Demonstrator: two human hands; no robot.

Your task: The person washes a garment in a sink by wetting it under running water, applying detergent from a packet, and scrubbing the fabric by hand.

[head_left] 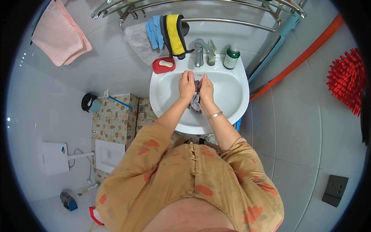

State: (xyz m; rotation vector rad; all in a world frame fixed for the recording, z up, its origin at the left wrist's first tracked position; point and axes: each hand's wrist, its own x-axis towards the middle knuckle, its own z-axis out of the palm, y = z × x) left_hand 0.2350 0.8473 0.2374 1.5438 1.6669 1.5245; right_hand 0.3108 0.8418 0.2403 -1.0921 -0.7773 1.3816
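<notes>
Together, left hand (187, 84) and right hand (206, 89) clasp grey cloth (195, 103); a green bottle (232, 56) bears a printed label (230, 63).

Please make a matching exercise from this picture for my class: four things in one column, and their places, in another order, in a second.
Things:
1. Red soap dish
2. Green bottle
3. Crumpled cloth
4. Silvery bracelet

Places:
A. Between the left hand and the right hand
B. On the basin rim, to the right of the tap
C. Around the right wrist
D. On the basin rim, to the left of the tap

Pairs: 1-D, 2-B, 3-A, 4-C.
</notes>
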